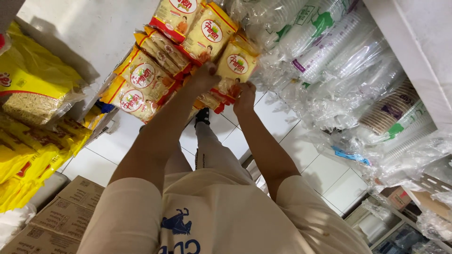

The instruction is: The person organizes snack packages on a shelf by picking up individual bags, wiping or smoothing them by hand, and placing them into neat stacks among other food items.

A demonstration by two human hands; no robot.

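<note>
Gripping one yellow packet (234, 70) with a round red label, left hand (203, 76) and right hand (245, 97) close together.

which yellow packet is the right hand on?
The right hand grips the yellow packet at the right end of the stack, next to the sleeves of clear plastic cups. The other packets sit further left, by the left hand.

Yellow noodle packets (188, 51) with red trim and round white-and-red emblems. Left of these, brighter yellow bags (28, 108). Right of the packets, clear plastic cups (339, 56); brown-striped paper cups (388, 110). Below, cream shirt (221, 211) bearing navy print.
</note>
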